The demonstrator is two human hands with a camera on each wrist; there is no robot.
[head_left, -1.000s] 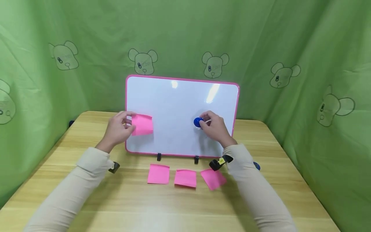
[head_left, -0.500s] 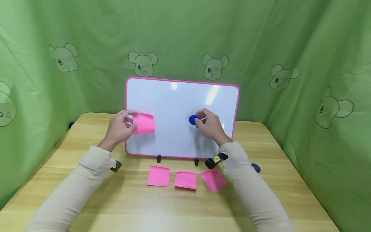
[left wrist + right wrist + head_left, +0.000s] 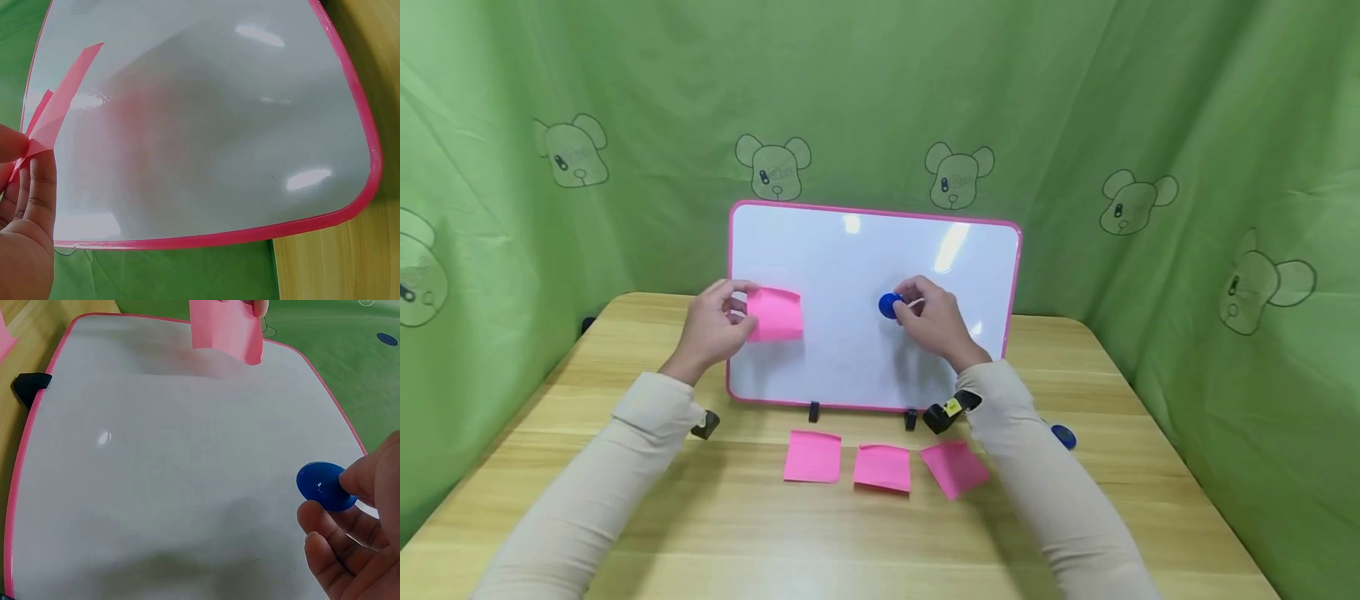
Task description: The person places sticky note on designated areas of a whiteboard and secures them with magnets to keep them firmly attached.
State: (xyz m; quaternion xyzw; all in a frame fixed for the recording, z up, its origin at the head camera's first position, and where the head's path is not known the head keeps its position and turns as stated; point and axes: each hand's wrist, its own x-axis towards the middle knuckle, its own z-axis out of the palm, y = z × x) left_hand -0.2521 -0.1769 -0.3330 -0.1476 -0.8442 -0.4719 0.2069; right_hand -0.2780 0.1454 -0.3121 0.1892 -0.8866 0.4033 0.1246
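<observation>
My left hand (image 3: 711,327) pinches a pink sticky note (image 3: 777,315) by its left edge, in front of the left part of a pink-framed whiteboard (image 3: 842,258). In the left wrist view the note (image 3: 59,106) stands off the board's surface. My right hand (image 3: 936,321) holds a round blue magnet (image 3: 891,305) between thumb and fingers, before the board's right half. The right wrist view shows the magnet (image 3: 322,485) pinched at its edge, apart from the board.
Three more pink sticky notes, a left one (image 3: 813,457), a middle one (image 3: 882,468) and a right one (image 3: 955,468), lie on the wooden table (image 3: 820,550). Another blue magnet (image 3: 1063,436) lies right of them. Black feet (image 3: 814,412) support the board. A green curtain (image 3: 865,83) hangs behind.
My right hand has moved left and slightly up with the blue magnet. My left hand has shifted slightly right and up with the sticky note.
</observation>
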